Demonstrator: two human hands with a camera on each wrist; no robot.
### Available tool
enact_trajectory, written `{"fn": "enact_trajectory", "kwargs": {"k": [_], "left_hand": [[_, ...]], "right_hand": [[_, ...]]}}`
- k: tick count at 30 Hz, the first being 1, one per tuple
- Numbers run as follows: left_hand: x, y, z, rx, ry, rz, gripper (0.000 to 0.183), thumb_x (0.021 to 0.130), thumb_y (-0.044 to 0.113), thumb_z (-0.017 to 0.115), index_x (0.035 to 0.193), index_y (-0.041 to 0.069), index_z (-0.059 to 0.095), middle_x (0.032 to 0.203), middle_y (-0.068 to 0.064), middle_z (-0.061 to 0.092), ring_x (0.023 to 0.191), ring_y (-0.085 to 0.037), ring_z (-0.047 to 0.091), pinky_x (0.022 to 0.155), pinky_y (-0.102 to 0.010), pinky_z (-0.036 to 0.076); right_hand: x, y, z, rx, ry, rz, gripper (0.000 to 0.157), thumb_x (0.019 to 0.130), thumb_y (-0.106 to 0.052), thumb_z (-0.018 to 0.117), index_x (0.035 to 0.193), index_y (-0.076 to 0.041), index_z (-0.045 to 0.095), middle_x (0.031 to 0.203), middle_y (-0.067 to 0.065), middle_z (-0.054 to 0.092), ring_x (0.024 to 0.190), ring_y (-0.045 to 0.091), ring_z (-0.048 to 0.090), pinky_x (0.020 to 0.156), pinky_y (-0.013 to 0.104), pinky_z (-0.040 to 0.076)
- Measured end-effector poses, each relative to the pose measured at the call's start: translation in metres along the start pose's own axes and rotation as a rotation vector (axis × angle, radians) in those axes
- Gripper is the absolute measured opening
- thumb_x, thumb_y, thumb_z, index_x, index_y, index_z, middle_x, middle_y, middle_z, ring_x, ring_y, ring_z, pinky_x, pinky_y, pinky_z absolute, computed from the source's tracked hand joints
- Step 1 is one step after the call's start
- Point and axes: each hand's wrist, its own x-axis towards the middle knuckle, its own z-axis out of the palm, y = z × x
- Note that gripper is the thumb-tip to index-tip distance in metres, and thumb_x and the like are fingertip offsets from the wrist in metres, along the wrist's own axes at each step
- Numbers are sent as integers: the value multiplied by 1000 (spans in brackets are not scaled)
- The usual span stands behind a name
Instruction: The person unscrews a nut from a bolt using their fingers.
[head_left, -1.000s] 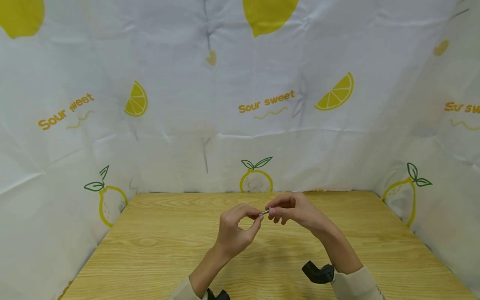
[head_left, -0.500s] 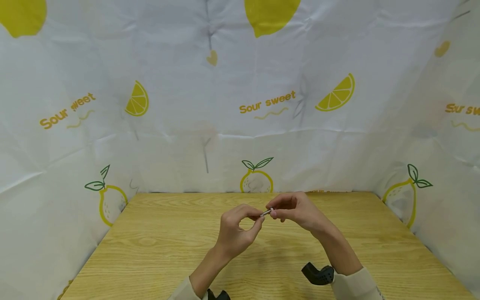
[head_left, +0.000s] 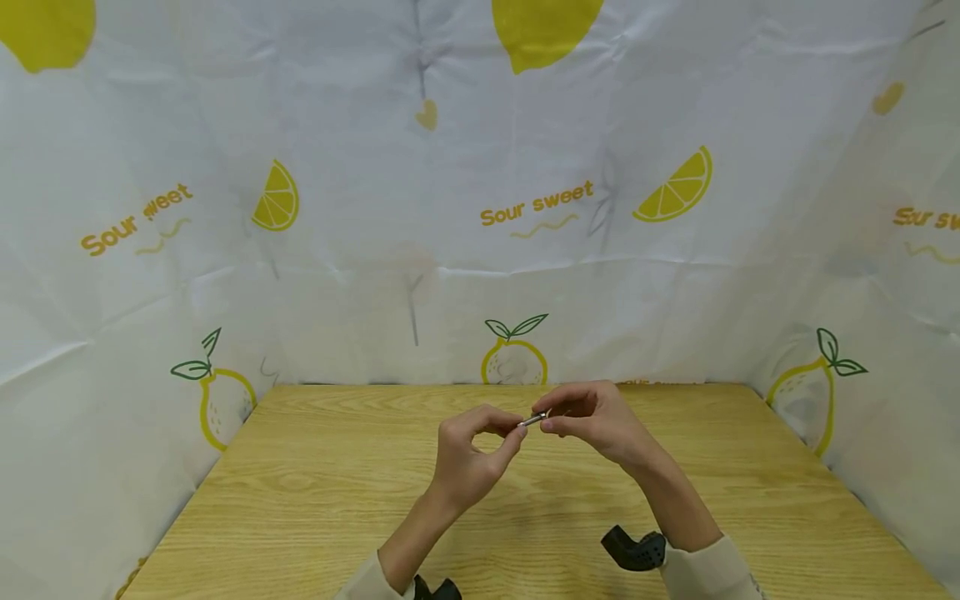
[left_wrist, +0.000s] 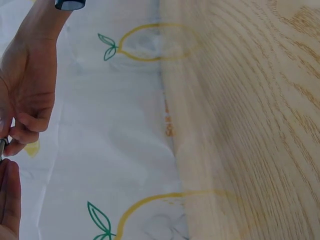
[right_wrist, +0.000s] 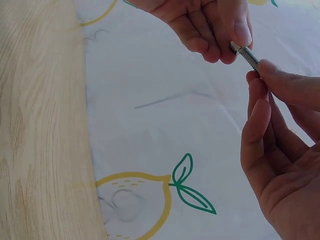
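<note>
In the head view, a small silvery bolt is held above the table between both hands. My left hand pinches its left end between thumb and fingertips. From the other side, my right hand pinches the right end with thumb and index finger. The right wrist view shows the thread on the bolt between the left hand above and the right hand below. Fingertips cover both ends, so whether a nut sits on it cannot be told. In the left wrist view, both hands are partly cut off.
A wood-grain table lies beneath the hands. White cloth with lemon prints encloses it at the back and both sides. Black wrist devices sit at the beige sleeves.
Both hands stay in nearly the same place, raised very slightly. The right fingers have shifted a little along the bolt, and more of its shank shows between the hands.
</note>
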Motion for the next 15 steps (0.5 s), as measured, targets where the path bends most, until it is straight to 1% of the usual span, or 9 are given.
{"fn": "enact_trajectory", "kwargs": {"k": [4,9,12,15], "left_hand": [[0,0,0,-1,5,-10,14,85,-5,78,96,3,77,83,-10,78,71,-15,75,69,-21,63],[0,2,0,15,6,-1,14,84,-6,79,95,3,77,84,-10,78,71,-15,75,69,-20,63],[1,3,0,21,6,7,13,84,-6,79,95,2,76,84,-10,78,71,-15,75,71,-20,63],[2,3,0,26,8,13,13,84,-6,80,94,2,76,84,-10,78,72,-15,75,71,-20,63]], "right_hand": [[0,1,0,41,-12,-28,21,93,-3,73,112,8,72,101,-4,75,89,14,74,80,32,64],[0,2,0,59,-12,-38,19,97,-5,70,110,9,72,102,-5,75,87,13,73,79,32,63],[0,1,-1,42,-17,-27,21,99,-7,68,112,9,71,101,-6,74,86,12,72,78,32,62],[1,1,-2,14,-45,11,25,100,-8,67,116,11,68,97,-5,75,84,12,73,77,33,64]]}}
